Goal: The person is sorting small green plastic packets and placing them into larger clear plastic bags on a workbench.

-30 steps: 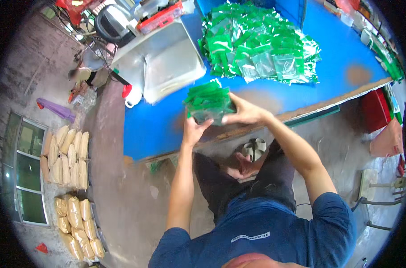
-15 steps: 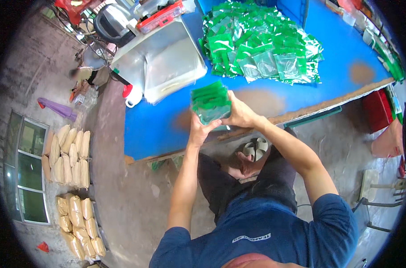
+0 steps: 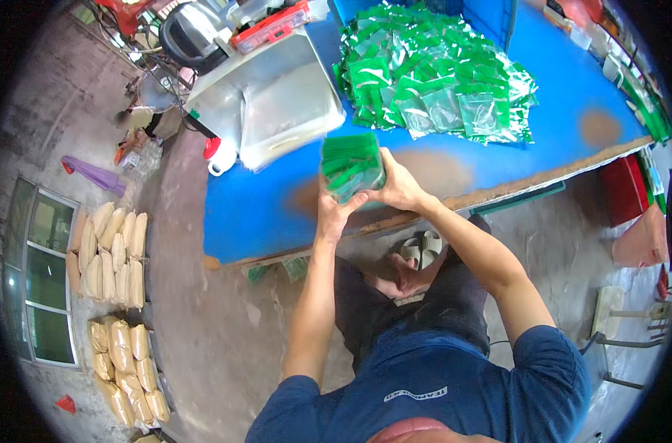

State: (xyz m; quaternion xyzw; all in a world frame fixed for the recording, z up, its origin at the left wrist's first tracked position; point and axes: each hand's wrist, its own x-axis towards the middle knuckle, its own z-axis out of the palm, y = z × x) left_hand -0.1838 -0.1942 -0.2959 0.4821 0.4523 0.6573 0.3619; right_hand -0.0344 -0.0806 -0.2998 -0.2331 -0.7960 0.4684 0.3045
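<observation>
Both hands: left hand (image 3: 336, 210) and right hand (image 3: 396, 186) clamp fingers on green packet stack (image 3: 351, 165)
Position: above blue table (image 3: 269, 207) edge
Beyond: loose green packets (image 3: 432, 74)

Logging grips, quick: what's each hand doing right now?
Left hand: closed on the green bag stack.
Right hand: closed on the same stack.

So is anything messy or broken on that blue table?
Nothing looks broken or spilled. The green packets lie in a loose, uneven heap on the blue table, whose paint is worn to brown patches. Both hands grip one tidy stack.
</observation>
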